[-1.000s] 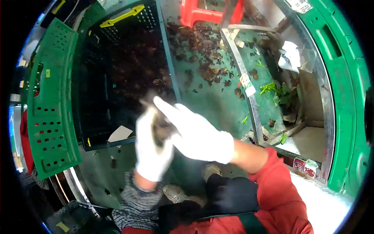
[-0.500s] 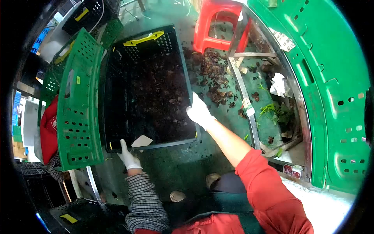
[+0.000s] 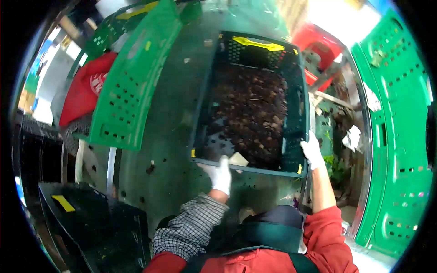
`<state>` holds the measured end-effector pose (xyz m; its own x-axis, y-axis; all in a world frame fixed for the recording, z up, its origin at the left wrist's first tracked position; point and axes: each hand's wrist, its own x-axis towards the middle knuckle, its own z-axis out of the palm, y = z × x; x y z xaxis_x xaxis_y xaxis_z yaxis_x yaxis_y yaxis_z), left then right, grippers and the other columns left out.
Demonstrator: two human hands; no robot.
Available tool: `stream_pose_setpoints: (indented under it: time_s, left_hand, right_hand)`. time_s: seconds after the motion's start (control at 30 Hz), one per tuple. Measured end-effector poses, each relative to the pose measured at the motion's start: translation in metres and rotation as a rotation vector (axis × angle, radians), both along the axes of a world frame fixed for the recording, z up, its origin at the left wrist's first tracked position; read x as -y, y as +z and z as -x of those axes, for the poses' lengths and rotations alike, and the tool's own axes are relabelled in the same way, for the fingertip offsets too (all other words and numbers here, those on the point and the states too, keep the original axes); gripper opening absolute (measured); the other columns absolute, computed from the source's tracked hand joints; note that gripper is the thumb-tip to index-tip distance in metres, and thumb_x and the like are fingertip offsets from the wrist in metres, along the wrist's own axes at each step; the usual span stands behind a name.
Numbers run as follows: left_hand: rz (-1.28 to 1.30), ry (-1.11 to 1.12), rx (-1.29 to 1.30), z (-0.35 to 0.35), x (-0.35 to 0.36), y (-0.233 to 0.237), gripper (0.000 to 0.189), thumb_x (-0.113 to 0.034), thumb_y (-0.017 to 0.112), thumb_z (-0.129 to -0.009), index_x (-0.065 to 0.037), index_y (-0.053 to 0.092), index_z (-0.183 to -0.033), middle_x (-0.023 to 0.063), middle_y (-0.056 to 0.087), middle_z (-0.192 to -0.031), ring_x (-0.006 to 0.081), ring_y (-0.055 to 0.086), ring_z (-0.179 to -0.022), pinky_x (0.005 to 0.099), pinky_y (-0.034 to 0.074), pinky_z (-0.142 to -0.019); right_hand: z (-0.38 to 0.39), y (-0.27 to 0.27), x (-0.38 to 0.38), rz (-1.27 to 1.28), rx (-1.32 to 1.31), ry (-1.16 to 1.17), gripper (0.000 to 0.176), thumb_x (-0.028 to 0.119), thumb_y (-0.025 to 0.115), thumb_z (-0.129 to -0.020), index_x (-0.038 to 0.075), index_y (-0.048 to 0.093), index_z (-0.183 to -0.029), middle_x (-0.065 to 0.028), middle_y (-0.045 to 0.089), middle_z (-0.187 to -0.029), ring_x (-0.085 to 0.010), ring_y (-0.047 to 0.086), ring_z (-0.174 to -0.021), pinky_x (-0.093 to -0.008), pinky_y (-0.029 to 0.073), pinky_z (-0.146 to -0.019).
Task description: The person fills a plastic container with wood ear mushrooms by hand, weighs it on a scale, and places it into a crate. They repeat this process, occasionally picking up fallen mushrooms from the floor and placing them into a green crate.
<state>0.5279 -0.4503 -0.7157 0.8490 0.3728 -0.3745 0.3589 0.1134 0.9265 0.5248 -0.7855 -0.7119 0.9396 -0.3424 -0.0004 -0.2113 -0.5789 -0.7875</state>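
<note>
the dark crate (image 3: 198,123) lay on the green floor (image 3: 168,186), from the centre to the right of centre of the frame. its long axis ran nearly top to bottom, its top leaning slightly right, with the yellow handle (image 3: 258,44) at its upper end. a green crate (image 3: 380,150) stood along the right edge, another green crate (image 3: 132,86) at the upper left, and a red stool (image 3: 325,43) at the upper right. dark brown pieces (image 3: 255,109) covered much of the crate's bottom. the gloved left hand (image 3: 220,175), partly closed, grasped the lower rim left of its middle, thumb up over the edge. the gloved right hand (image 3: 312,151), fingers bent, grasped the right rim near the lower corner. a pale card (image 3: 238,159) lay just beside the left thumb.
</note>
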Motion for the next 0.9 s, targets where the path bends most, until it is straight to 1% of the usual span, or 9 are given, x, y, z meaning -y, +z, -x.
stream_pose_setpoints:
  time_s: [0.07, 0.23, 0.27, 0.43, 0.53, 0.63, 0.67, 0.8, 0.9]
  left_hand:
    - [-0.216, -0.097, -0.039, 0.013, 0.009, -0.023, 0.108, -0.020, 0.071, -0.077, 0.013, -0.010, -0.140, 0.0303, 0.012, -0.147, 0.0379, 0.018, -0.138, 0.0415, 0.011, -0.116]
    - [-0.087, -0.199, -0.023, 0.024, 0.028, -0.012, 0.117, -0.027, 0.075, -0.076, 0.012, -0.015, -0.139, 0.0304, 0.000, -0.148, 0.0379, 0.007, -0.139, 0.0415, 0.006, -0.116]
    - [-0.049, -0.216, 0.023, 0.025, 0.030, -0.007, 0.117, -0.024, 0.076, -0.077, 0.011, -0.016, -0.140, 0.0298, -0.001, -0.148, 0.0378, 0.007, -0.139, 0.0411, 0.005, -0.116]
    - [0.102, -0.319, -0.075, 0.028, 0.017, -0.003, 0.118, -0.022, 0.076, -0.077, 0.009, -0.019, -0.140, 0.0284, 0.010, -0.148, 0.0348, 0.015, -0.138, 0.0386, 0.011, -0.115]
    - [0.090, -0.530, -0.226, 0.041, -0.021, -0.020, 0.099, -0.029, 0.072, -0.081, 0.007, 0.005, -0.145, 0.0246, 0.027, -0.145, 0.0356, 0.036, -0.130, 0.0391, 0.030, -0.109]
    - [-0.138, -0.449, -0.385, 0.039, -0.032, 0.046, 0.087, -0.033, 0.071, -0.081, 0.007, 0.023, -0.142, 0.0257, 0.032, -0.141, 0.0350, 0.048, -0.120, 0.0394, 0.041, -0.100]
    - [-0.189, -0.444, -0.389, 0.039, -0.034, 0.063, 0.081, -0.031, 0.070, -0.083, 0.007, 0.028, -0.140, 0.0244, 0.034, -0.140, 0.0347, 0.049, -0.118, 0.0393, 0.042, -0.099]
    - [-0.137, -0.459, -0.463, 0.051, -0.047, 0.100, 0.069, -0.027, 0.068, -0.084, 0.005, 0.036, -0.137, 0.0204, 0.039, -0.137, 0.0318, 0.051, -0.117, 0.0377, 0.044, -0.096]
    - [-0.169, -0.487, -0.481, 0.059, -0.039, 0.144, 0.064, -0.026, 0.067, -0.085, 0.003, 0.040, -0.135, 0.0193, 0.045, -0.132, 0.0285, 0.053, -0.114, 0.0352, 0.043, -0.096]
  right_hand:
    - [0.010, 0.001, 0.019, -0.004, -0.091, -0.076, 0.047, 0.003, 0.053, -0.074, -0.001, 0.054, -0.120, -0.0097, 0.062, -0.105, -0.0211, 0.057, -0.098, -0.0316, 0.044, -0.090]
    - [0.031, 0.005, 0.044, -0.085, -0.171, -0.135, 0.051, 0.000, 0.051, -0.071, 0.000, 0.053, -0.122, -0.0093, 0.059, -0.110, -0.0213, 0.055, -0.100, -0.0313, 0.043, -0.091]
    - [0.035, 0.001, 0.047, 0.009, -0.099, -0.122, 0.036, 0.002, 0.053, -0.078, 0.001, 0.055, -0.114, -0.0116, 0.061, -0.098, -0.0223, 0.057, -0.088, -0.0324, 0.046, -0.080]
    - [0.037, -0.010, 0.046, 0.221, -0.184, -0.190, 0.050, 0.000, 0.053, -0.080, 0.000, 0.043, -0.129, -0.0204, 0.054, -0.119, -0.0351, 0.053, -0.110, -0.0380, 0.040, -0.097]
    - [0.032, -0.001, 0.035, 0.270, -0.347, -0.242, 0.059, 0.005, 0.053, -0.082, -0.001, 0.032, -0.137, -0.0255, 0.047, -0.130, -0.0382, 0.047, -0.121, -0.0400, 0.038, -0.102]
    - [0.022, 0.027, 0.019, 0.368, -0.560, -0.272, 0.064, 0.009, 0.054, -0.083, -0.004, 0.026, -0.140, -0.0288, 0.041, -0.136, -0.0398, 0.043, -0.124, -0.0412, 0.036, -0.104]
    - [0.009, 0.057, -0.004, 0.493, -0.713, -0.327, 0.067, 0.010, 0.054, -0.083, -0.004, 0.024, -0.142, -0.0294, 0.038, -0.138, -0.0405, 0.042, -0.125, -0.0420, 0.035, -0.104]
    - [0.014, 0.133, -0.072, 0.646, -0.381, -0.007, 0.070, 0.017, 0.055, -0.084, -0.003, 0.024, -0.144, -0.0289, 0.038, -0.139, -0.0410, 0.041, -0.125, -0.0458, 0.032, -0.107]
    - [0.074, 0.154, -0.112, 0.270, -0.505, 0.171, 0.060, 0.021, 0.053, -0.085, -0.003, 0.037, -0.137, -0.0269, 0.044, -0.135, -0.0397, 0.042, -0.125, -0.0435, 0.032, -0.107]
